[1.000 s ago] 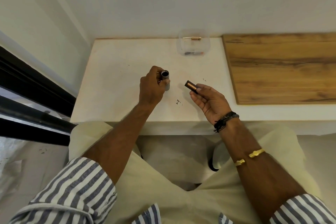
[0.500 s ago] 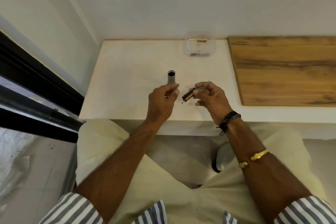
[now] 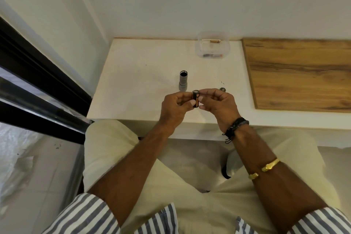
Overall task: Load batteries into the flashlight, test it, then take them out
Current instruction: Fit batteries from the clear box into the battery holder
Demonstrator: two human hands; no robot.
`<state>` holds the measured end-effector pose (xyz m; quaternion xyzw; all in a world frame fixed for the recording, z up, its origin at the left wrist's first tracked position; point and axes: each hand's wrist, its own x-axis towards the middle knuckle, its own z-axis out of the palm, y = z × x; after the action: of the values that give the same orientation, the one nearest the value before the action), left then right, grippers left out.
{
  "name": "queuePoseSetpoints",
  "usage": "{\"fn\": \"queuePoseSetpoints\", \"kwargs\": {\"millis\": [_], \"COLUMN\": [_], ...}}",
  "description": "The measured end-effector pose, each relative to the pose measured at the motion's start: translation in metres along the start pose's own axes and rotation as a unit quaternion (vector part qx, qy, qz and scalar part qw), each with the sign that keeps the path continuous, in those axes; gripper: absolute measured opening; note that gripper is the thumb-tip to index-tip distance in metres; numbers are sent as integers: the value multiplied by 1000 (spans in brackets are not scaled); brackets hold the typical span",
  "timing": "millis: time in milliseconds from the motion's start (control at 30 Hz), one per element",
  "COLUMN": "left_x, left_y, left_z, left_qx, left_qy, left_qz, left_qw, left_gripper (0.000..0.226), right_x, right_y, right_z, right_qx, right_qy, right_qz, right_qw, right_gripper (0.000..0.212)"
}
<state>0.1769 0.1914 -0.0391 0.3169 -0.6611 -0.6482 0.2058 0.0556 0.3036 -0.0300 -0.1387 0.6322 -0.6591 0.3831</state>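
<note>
A grey flashlight body (image 3: pixel 183 81) stands upright on the white table (image 3: pixel 136 81), its open dark end facing up. Just in front of it, my left hand (image 3: pixel 175 109) and my right hand (image 3: pixel 218 105) both pinch a black and copper battery holder (image 3: pixel 195 99) between them, held roughly upright above the table's front edge. A small dark round cap (image 3: pixel 222 89) lies on the table behind my right hand, partly hidden by the fingers.
A clear plastic box (image 3: pixel 213 47) with small parts stands at the back of the table by the wall. A wooden board (image 3: pixel 298 74) covers the table's right side. A black window frame (image 3: pixel 38 89) runs along the left. My knees are under the front edge.
My left hand set the flashlight body upright on the table and let it go. It then joined my right hand on the battery holder, which turned upright.
</note>
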Motion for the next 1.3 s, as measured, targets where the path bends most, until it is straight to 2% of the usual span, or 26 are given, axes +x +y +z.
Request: {"fn": "queuePoseSetpoints", "kwargs": {"millis": [233,467,667,867,1000,1200,1300], "left_x": [0,-1,-4,-6,-5,-2,-1], "left_y": [-1,-2,-4,-5,-2,-3,-5], "left_z": [2,4,9,13,16,18,18], "left_qx": [100,134,150,174,171,145,109], "left_qy": [20,27,38,37,47,64,66], "left_qz": [84,110,141,136,121,96,69], "left_qw": [991,984,978,975,977,983,989], "left_gripper": [31,30,30,32,31,31,31], "right_x": [0,-1,1,2,3,1,1], "right_y": [-1,0,-3,-4,-4,-2,0], "right_z": [0,0,-1,-2,-3,2,3], "right_qx": [96,162,212,235,220,88,28], "right_qy": [-30,-42,-60,-34,-16,30,68], "right_qz": [96,119,182,215,201,105,53], "right_qw": [990,979,958,947,955,990,996], "right_gripper": [15,17,19,26,20,8,16]}}
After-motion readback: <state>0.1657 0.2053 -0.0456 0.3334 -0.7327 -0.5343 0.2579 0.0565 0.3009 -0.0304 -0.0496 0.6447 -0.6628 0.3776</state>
